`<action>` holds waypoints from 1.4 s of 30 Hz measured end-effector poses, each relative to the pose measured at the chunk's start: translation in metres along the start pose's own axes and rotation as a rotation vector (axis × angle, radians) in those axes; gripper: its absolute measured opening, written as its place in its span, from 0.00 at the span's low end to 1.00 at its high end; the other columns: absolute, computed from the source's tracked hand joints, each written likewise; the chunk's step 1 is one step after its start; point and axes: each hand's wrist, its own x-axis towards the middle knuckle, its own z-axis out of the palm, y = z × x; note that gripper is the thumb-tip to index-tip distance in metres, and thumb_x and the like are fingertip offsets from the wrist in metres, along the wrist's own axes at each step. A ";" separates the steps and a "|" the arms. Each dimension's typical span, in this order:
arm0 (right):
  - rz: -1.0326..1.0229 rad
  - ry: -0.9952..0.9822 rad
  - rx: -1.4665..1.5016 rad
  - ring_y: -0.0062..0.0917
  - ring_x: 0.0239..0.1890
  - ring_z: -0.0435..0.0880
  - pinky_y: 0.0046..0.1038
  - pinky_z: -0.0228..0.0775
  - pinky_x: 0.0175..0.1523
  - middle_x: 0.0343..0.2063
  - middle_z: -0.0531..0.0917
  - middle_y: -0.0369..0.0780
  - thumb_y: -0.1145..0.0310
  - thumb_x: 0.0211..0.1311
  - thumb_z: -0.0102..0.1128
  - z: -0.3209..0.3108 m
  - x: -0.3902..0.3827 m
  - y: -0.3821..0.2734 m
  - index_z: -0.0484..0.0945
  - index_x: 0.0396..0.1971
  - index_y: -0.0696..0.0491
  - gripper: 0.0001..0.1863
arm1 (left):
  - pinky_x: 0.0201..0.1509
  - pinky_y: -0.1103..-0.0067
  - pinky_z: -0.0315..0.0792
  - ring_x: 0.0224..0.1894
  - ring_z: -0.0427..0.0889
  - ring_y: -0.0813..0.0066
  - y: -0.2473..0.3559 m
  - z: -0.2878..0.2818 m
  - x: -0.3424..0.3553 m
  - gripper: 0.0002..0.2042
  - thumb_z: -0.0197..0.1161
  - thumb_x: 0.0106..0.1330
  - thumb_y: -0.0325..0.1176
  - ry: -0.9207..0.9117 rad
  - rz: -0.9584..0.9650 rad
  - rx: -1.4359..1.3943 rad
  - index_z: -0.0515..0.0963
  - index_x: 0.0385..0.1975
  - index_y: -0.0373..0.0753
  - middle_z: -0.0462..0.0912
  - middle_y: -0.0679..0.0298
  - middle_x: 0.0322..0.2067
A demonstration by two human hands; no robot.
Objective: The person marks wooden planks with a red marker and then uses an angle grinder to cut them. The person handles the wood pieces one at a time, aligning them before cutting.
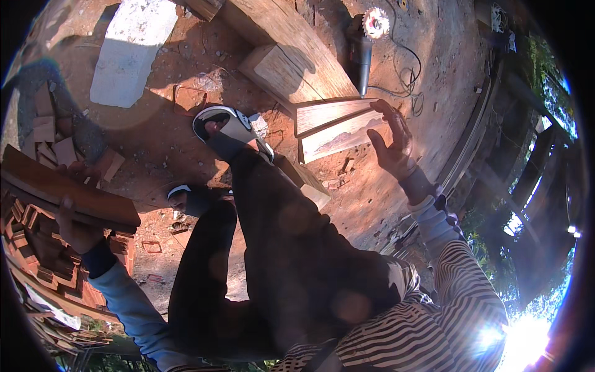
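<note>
A long dark brown board (pixel 114 201) at the left is gripped by my left hand (pixel 79 226), with fingers wrapped around it. My right hand (pixel 393 142) is open, fingers apart and slightly curled, at the end of two pale wooden planks (pixel 341 139) lying beside a large timber beam (pixel 310 62); I cannot tell whether it touches them. My sandalled foot (pixel 226 127) is on the reddish dirt just left of those planks.
A power tool (pixel 362 62) with a toothed circular blade and a loose cable lies at the top. A white block (pixel 130 56) is at upper left. Wood offcuts (pixel 62 149) and stacked brown pieces (pixel 28 242) fill the left side. Long dark lengths (pixel 468 149) edge the right.
</note>
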 end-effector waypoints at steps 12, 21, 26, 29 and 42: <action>-0.062 -0.515 -0.263 0.44 0.72 0.41 0.55 0.28 0.70 0.68 0.52 0.44 0.50 0.41 0.71 0.046 -0.052 0.088 0.48 0.69 0.43 0.55 | 0.63 0.67 0.62 0.58 0.70 0.60 0.142 -0.083 -0.081 0.28 0.53 0.64 0.38 0.004 0.135 0.079 0.59 0.62 0.30 0.70 0.51 0.55; -0.211 -0.335 -0.281 0.49 0.71 0.41 0.57 0.34 0.68 0.69 0.49 0.47 0.54 0.38 0.71 0.051 -0.070 0.097 0.49 0.69 0.42 0.55 | 0.63 0.64 0.66 0.56 0.71 0.55 0.159 0.013 -0.182 0.31 0.60 0.59 0.39 0.146 0.418 0.157 0.61 0.58 0.26 0.71 0.50 0.50; -0.228 -0.427 -0.325 0.49 0.71 0.41 0.62 0.31 0.67 0.69 0.48 0.46 0.50 0.34 0.73 0.049 -0.071 0.099 0.47 0.70 0.41 0.60 | 0.54 0.63 0.72 0.47 0.76 0.58 0.096 0.073 -0.168 0.29 0.64 0.55 0.38 0.272 0.560 0.089 0.65 0.52 0.26 0.74 0.49 0.43; -0.258 -0.405 -0.367 0.51 0.71 0.41 0.64 0.33 0.66 0.69 0.47 0.46 0.48 0.31 0.74 0.057 -0.071 0.102 0.46 0.70 0.41 0.62 | 0.56 0.63 0.70 0.45 0.75 0.60 0.083 0.083 -0.173 0.26 0.63 0.56 0.39 0.156 0.503 0.054 0.66 0.50 0.28 0.73 0.51 0.43; -0.200 -0.285 -0.159 0.51 0.66 0.55 0.53 0.47 0.66 0.66 0.56 0.46 0.53 0.36 0.71 0.048 -0.070 0.115 0.54 0.66 0.47 0.53 | 0.52 0.63 0.71 0.42 0.76 0.60 0.071 0.083 -0.190 0.22 0.63 0.56 0.37 0.300 0.556 0.122 0.69 0.45 0.28 0.76 0.51 0.39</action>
